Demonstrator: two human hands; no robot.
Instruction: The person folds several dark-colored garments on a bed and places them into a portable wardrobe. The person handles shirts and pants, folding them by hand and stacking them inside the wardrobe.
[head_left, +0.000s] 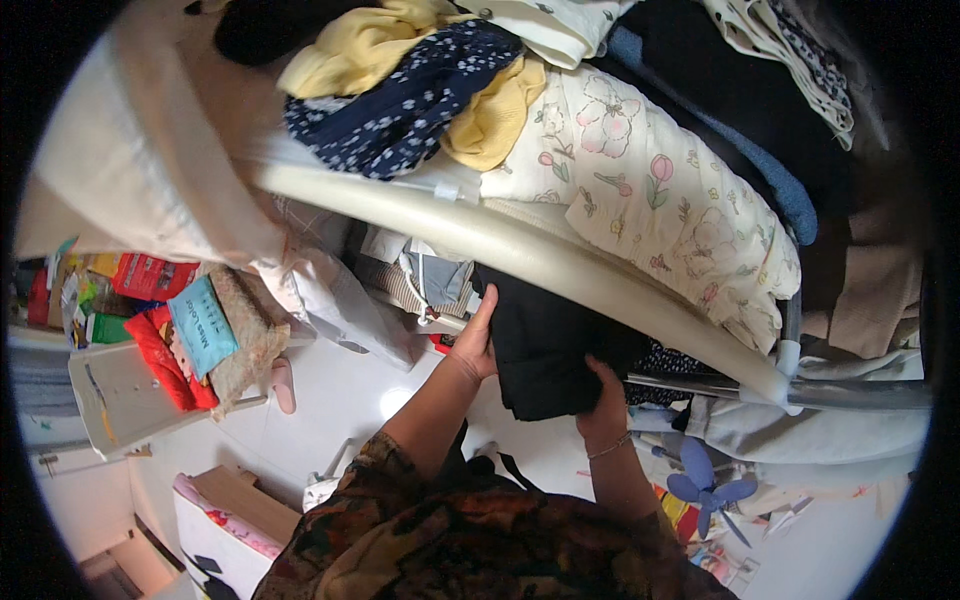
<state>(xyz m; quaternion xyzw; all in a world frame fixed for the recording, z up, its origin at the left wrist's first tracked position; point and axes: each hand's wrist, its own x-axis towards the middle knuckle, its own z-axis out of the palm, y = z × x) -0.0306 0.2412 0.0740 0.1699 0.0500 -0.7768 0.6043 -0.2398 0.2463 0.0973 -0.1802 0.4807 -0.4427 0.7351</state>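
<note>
Between my two hands is a folded black garment, its far end passing under a cream-coloured shelf rail. My left hand grips its left side, thumb on top. On the right side, my right hand holds the same cloth, fingers partly hidden beneath it. Above the rail lie a white garment with a flower print and a navy floral cloth with yellow fabric. Left of the black garment, on the lower level, are folded grey cloth and a white cord.
A metal tube meets the rail at a white joint, right. Pale fabric hangs at left. A white chair bears packages and a red cloth. Blue fan blades stand low right. A pink slipper lies on the tiled floor.
</note>
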